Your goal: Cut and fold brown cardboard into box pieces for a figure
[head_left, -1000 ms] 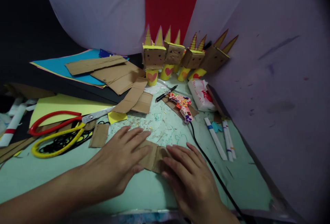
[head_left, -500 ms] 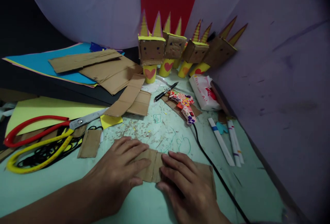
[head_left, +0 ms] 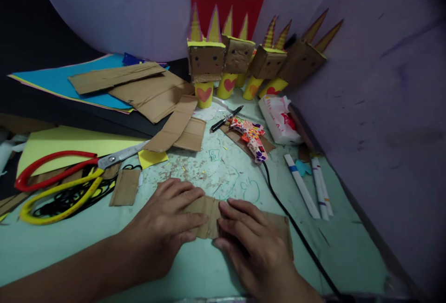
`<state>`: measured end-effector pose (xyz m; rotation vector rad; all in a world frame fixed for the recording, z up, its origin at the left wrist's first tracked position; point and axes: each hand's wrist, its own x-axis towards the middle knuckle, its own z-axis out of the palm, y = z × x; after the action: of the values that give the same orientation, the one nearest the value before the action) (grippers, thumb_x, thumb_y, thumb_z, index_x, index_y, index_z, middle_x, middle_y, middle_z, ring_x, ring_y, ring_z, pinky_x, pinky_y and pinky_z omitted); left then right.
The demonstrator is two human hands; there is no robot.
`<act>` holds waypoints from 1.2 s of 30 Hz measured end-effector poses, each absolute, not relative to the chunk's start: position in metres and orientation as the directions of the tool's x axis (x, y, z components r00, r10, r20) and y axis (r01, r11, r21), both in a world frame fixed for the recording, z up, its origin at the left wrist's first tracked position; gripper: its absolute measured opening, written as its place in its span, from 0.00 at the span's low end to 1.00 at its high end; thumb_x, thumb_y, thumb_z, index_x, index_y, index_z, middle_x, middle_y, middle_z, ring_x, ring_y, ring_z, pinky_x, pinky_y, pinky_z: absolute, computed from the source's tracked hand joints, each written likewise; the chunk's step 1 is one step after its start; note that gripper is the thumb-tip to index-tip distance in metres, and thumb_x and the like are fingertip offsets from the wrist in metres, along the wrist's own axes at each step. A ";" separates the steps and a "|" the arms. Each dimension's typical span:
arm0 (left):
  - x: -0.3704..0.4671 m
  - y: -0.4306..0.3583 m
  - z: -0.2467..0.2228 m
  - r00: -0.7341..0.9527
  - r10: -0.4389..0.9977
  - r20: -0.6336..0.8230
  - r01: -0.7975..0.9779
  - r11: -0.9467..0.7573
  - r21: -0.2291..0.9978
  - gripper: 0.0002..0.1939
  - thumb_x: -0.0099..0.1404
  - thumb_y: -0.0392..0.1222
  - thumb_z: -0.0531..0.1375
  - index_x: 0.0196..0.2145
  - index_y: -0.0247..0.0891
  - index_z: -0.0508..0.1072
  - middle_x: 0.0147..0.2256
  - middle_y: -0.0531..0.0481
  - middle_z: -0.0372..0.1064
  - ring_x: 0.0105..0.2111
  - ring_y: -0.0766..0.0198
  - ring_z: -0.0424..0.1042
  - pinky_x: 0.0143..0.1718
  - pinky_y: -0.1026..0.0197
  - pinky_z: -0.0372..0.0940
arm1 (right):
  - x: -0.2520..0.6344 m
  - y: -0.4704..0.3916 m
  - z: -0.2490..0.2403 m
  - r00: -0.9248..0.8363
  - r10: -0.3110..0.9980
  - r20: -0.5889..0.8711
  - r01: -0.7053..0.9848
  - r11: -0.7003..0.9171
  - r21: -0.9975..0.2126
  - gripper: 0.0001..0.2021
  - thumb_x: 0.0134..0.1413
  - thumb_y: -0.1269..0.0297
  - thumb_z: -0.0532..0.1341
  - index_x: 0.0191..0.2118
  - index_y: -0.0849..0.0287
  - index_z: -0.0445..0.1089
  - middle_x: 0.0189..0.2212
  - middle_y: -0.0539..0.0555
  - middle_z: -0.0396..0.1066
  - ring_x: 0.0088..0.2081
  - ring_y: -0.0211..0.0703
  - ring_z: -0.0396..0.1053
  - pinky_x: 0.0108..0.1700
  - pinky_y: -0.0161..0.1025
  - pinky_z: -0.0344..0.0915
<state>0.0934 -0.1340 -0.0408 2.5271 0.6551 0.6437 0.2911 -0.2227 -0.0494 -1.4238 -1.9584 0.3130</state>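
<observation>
A creased strip of brown cardboard (head_left: 209, 217) lies on the pale green tabletop under both hands. My left hand (head_left: 170, 224) rests on its left part, fingers extended and palm down. Over the right part is my right hand (head_left: 252, 242), its fingers slightly bent and apart, the fingertips touching the cardboard near a fold. Beyond my right hand the strip's right end shows. The hands cover much of the strip.
Scissors (head_left: 111, 160) with red and yellow handles lie left, near black cord and a small cardboard square (head_left: 124, 187). A floral glue gun (head_left: 251, 136) trails a black cable on the right. Markers (head_left: 302, 187), a tissue pack (head_left: 279, 119) and cardboard figures (head_left: 206, 61) stand or lie beyond.
The view has shifted slightly, so the objects appear a little higher and farther right. Both hands remain on the cardboard in nearly the same pose.
</observation>
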 end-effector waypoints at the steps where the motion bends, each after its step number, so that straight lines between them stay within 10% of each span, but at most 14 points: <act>1: 0.094 -0.134 -0.041 0.778 0.539 0.322 0.329 -0.787 0.522 0.13 0.58 0.30 0.55 0.38 0.44 0.74 0.49 0.48 0.66 0.49 0.51 0.58 0.51 0.42 0.50 | 0.291 -0.222 -0.049 -0.163 0.904 0.395 0.741 0.376 -0.556 0.10 0.47 0.72 0.64 0.39 0.61 0.70 0.42 0.56 0.74 0.48 0.51 0.66 0.47 0.46 0.70; 36: 0.083 -0.138 -0.024 0.929 0.349 0.124 0.299 -0.905 0.303 0.20 0.64 0.37 0.52 0.54 0.42 0.64 0.59 0.49 0.57 0.58 0.50 0.51 0.57 0.40 0.43 | 0.285 -0.219 -0.048 -0.157 0.861 0.485 0.697 0.444 -0.563 0.08 0.49 0.75 0.60 0.36 0.59 0.72 0.40 0.58 0.73 0.45 0.48 0.68 0.46 0.48 0.67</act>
<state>0.0828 -0.1384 -0.0235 2.8066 0.4815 0.2543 0.2853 -0.2190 -0.0481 -1.3121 -1.9120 0.2638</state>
